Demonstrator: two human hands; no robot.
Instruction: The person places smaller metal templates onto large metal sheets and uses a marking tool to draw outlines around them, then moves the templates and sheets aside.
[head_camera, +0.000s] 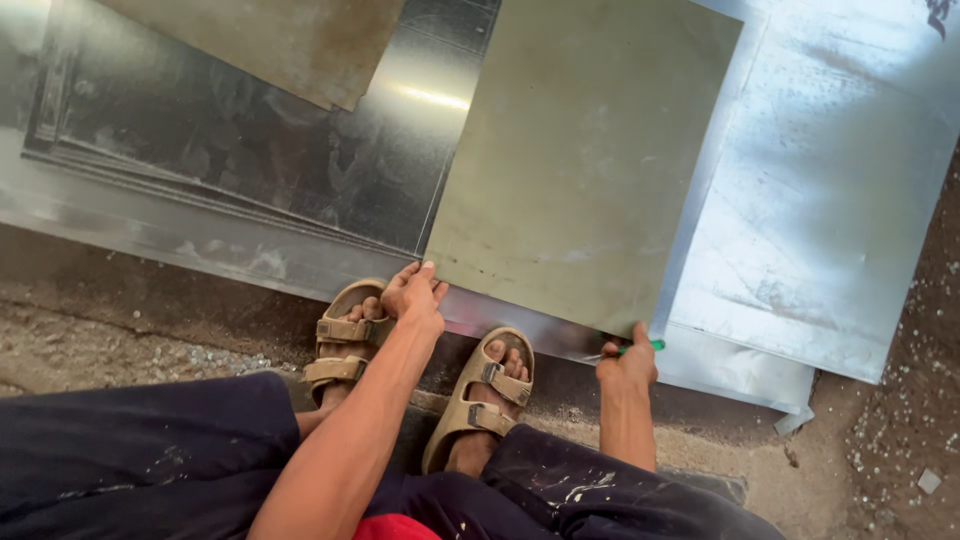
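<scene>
I am looking down past dark paint-flecked trousers (150, 450) and tan strapped sandals (480, 400) at a dull grey square metal sheet (590, 160) lying on larger shiny galvanised sheets (830, 190) spread over the dirt ground (90, 340). My left hand (413, 295) is pressing on the near left corner of the dull sheet, fingers bent and closed down over its edge, seemingly pinning it so it does not slide. My right hand (628, 365) is gripping a thin green marker pen (640, 348), fingers closed around it, its tip sitting at the near right corner, as if tracing the edge. A rusty brown sheet (280, 40) is lying at the far left.
</scene>
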